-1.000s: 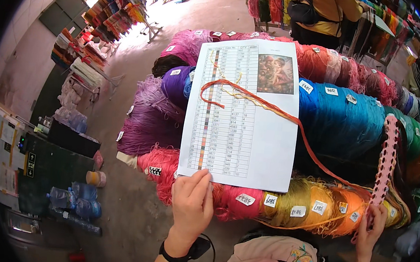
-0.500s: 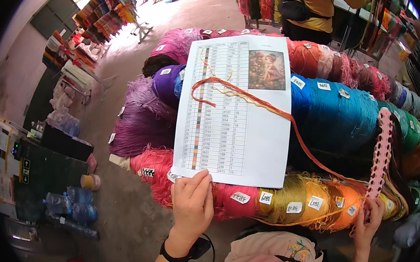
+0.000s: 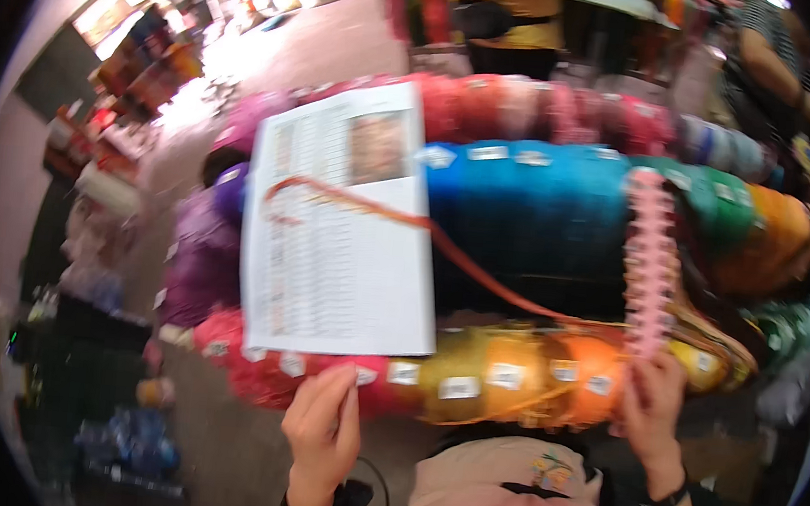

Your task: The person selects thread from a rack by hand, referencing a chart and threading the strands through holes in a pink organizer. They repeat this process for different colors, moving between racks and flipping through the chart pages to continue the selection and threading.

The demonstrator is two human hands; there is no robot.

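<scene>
My left hand [image 3: 324, 429] pinches the bottom edge of a white printed sheet [image 3: 334, 237] with a colour chart and a small picture, held up in front of stacked thread skeins. My right hand [image 3: 652, 405] grips the lower end of a long pink perforated strip [image 3: 650, 265] that stands upright. An orange thread [image 3: 481, 269] runs from the sheet's upper left down toward the strip. Behind them lie rows of skeins: red and pink [image 3: 533, 110] on top, blue [image 3: 544, 207] in the middle, orange and yellow [image 3: 529, 380] at the bottom, purple [image 3: 198, 254] at left.
Green and orange skeins [image 3: 773, 227] fill the right side. Two people [image 3: 512, 21] stand beyond the skein pile. A concrete floor [image 3: 214, 448] runs left, with dark boxes and blue bottles [image 3: 134, 436] at lower left. Shelves of goods [image 3: 143, 57] stand far left.
The view has swung so the sheet sits further left and the picture is blurred. The pink strip stands more central; both hands keep their hold.
</scene>
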